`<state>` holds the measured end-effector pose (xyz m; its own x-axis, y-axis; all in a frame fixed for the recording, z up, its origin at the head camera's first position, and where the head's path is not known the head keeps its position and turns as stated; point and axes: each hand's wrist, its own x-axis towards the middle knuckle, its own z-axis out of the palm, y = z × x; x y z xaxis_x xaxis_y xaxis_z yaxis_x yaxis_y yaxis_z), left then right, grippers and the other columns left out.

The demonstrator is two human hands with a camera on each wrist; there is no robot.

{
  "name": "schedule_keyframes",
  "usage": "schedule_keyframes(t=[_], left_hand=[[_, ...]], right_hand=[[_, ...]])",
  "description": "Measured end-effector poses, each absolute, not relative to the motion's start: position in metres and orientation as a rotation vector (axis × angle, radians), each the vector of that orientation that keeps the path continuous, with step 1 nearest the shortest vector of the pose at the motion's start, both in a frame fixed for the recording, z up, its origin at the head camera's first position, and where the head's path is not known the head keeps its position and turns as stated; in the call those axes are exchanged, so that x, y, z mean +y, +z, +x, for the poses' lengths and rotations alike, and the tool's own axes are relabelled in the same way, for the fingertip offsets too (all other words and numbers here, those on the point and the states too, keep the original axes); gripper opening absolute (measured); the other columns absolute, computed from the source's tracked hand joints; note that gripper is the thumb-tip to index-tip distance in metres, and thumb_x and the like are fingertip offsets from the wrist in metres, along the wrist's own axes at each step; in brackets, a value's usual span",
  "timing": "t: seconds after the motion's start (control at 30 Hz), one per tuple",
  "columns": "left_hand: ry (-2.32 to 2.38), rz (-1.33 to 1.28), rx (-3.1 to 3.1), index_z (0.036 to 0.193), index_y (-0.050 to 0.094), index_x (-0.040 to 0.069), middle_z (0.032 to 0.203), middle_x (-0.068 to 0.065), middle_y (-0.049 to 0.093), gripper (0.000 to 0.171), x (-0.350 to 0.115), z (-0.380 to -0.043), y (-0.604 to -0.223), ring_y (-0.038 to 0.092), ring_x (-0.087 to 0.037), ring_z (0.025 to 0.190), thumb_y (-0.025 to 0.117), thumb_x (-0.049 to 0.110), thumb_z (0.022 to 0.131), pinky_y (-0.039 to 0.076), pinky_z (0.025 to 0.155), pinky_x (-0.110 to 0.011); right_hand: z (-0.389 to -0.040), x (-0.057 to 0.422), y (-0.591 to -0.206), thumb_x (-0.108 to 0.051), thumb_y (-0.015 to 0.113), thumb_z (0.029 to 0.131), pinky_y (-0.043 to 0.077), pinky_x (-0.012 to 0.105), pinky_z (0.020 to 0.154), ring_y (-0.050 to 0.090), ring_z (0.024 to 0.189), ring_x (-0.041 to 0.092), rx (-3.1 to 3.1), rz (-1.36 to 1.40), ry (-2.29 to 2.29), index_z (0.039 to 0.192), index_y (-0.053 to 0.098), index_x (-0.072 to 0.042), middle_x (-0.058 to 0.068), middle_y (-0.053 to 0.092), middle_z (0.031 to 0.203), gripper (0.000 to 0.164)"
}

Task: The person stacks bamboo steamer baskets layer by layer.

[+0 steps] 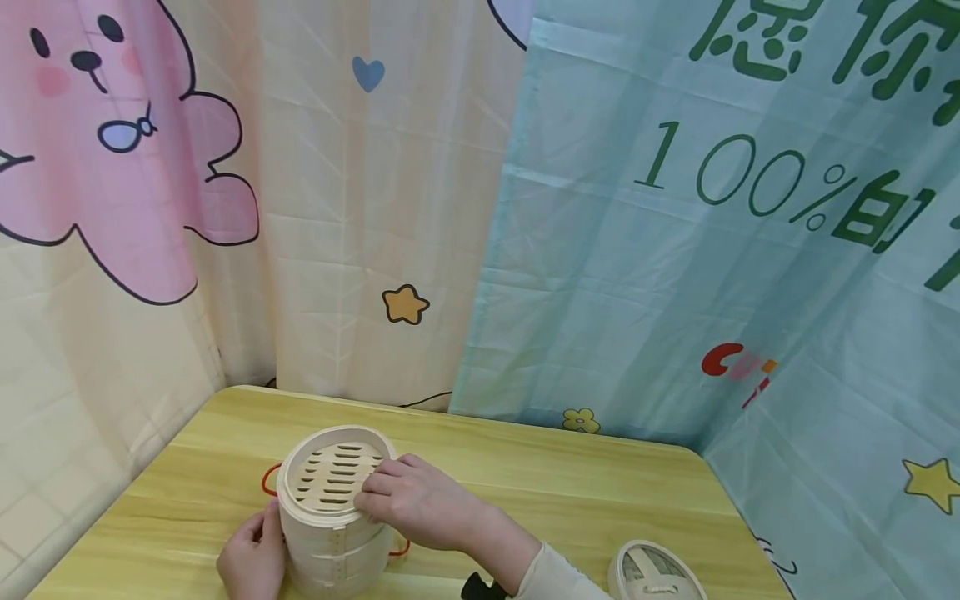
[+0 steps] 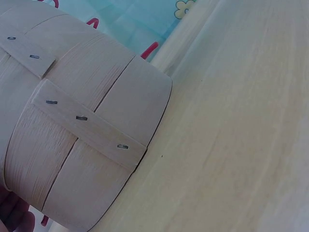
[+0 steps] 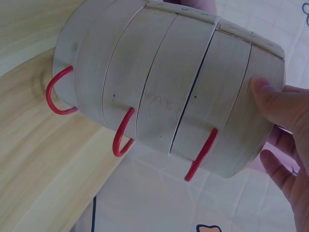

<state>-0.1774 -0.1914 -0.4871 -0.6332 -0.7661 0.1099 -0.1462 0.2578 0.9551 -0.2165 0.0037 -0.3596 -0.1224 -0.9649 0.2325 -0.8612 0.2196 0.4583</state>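
Note:
A stack of pale bamboo steamer baskets (image 1: 330, 554) stands upright on the wooden table, with red loop handles (image 3: 120, 133) on its sides. Slats with long slots form the floor of the top basket (image 1: 341, 467). My right hand (image 1: 420, 504) grips that basket's near right rim, its thumb (image 3: 270, 99) on the outer wall and the other fingers over the edge. Low on the left side, my left hand (image 1: 255, 554) holds the stack, fingers (image 2: 17, 212) curled against the wall. Stapled bands (image 2: 87, 121) join the baskets' walls. Most of the left palm is hidden.
A round bamboo steamer lid (image 1: 652, 575) with a cord handle lies at the table's near right. Beside the right forearm a black object (image 1: 480, 588) shows partly. Printed curtains (image 1: 375, 208) hang behind and along both sides of the wooden table (image 1: 525, 467).

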Motion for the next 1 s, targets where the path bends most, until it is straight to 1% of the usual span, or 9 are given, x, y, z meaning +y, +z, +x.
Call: schedule_keyframes(t=[0.3,0.57,0.63,0.77,0.9,1.0], left_hand=[[-1.404,0.809,-1.964,0.085,0.063,-0.006,0.062,-0.008,0.059,0.039,-0.192,-0.177,-0.487,0.038,0.006,0.051,0.051,0.031,0.082,0.032,0.049,-0.013],[-1.404,0.837,-1.993,0.086,0.064,-0.003,0.065,-0.007,0.059,0.042,-0.191,-0.178,-0.488,0.038,0.006,0.052,0.048,0.035,0.083,0.033,0.049,-0.015],[-1.411,0.832,-1.998,0.086,0.064,-0.004,0.066,-0.008,0.060,0.042,-0.191,-0.178,-0.488,0.038,0.006,0.052,0.048,0.035,0.083,0.033,0.050,-0.016],[-1.415,0.837,-2.002,0.086,0.063,-0.004,0.063,-0.003,0.059,0.042,-0.192,-0.178,-0.489,0.038,0.008,0.052,0.048,0.036,0.082,0.033,0.051,-0.016],[-1.428,0.838,-1.987,0.086,0.063,-0.004,0.058,0.006,0.055,0.042,-0.194,-0.178,-0.490,0.037,0.009,0.050,0.050,0.036,0.082,0.032,0.049,-0.015],[-1.435,0.840,-1.975,0.086,0.063,-0.005,0.053,0.012,0.052,0.043,-0.196,-0.178,-0.490,0.037,0.010,0.049,0.050,0.036,0.081,0.032,0.048,-0.013]], right_hand=[[-0.217,0.005,-0.361,-0.028,0.053,0.082,0.031,0.021,0.081,0.040,0.096,0.006,-2.022,1.683,-0.257,0.100,0.055,-0.022,-0.012,0.050,0.097,0.019],[-0.219,0.018,-0.364,-0.028,0.057,0.080,0.032,0.021,0.083,0.043,0.098,0.007,-2.003,1.642,-0.118,0.110,0.053,-0.020,-0.009,0.051,0.103,0.032],[-0.221,0.027,-0.365,-0.027,0.058,0.078,0.034,0.021,0.082,0.044,0.097,0.007,-1.965,1.608,-0.092,0.110,0.054,-0.019,-0.008,0.052,0.103,0.033],[-0.228,0.054,-0.368,-0.023,0.063,0.074,0.036,0.022,0.079,0.046,0.093,0.010,-1.928,1.572,-0.039,0.105,0.057,-0.016,-0.007,0.054,0.098,0.032],[-0.235,0.090,-0.377,-0.016,0.066,0.072,0.038,0.022,0.077,0.048,0.088,0.011,-1.984,1.563,0.090,0.098,0.059,-0.012,-0.004,0.054,0.091,0.028],[-0.238,0.121,-0.388,-0.012,0.065,0.072,0.037,0.022,0.075,0.048,0.084,0.010,-2.059,1.545,0.190,0.097,0.058,-0.012,-0.004,0.053,0.089,0.025]])
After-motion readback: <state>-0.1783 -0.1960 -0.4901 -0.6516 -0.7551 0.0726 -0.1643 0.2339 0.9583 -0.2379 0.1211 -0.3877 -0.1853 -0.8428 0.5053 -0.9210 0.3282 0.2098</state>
